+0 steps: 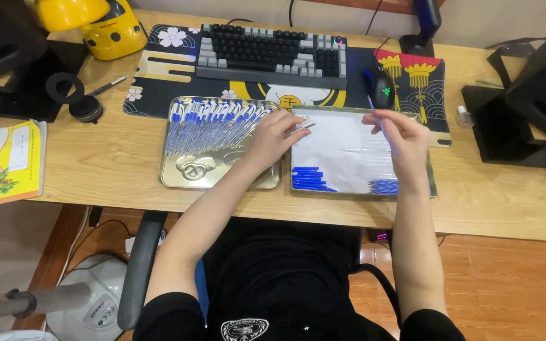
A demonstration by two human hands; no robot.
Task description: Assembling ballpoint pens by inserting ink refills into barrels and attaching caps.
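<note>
My left hand [277,134] pinches a clear pen barrel [301,129] over the seam between two trays. In my right hand [401,131] is a thin blue pen refill [374,111], held above the right tray. The left gold tray [188,175] carries a row of several assembled blue pens [213,124]. The right tray [342,140] has a white lining, with blue caps [309,179] piled at its near left, more blue parts [385,186] at its near right, and clear barrels [366,156] in the middle.
A keyboard [273,53] and a black mouse [380,85] sit on a patterned desk mat behind the trays. A yellow lamp [105,25], a black ring [64,85] and a book [4,161] lie to the left. Dark stands [526,107] occupy the right.
</note>
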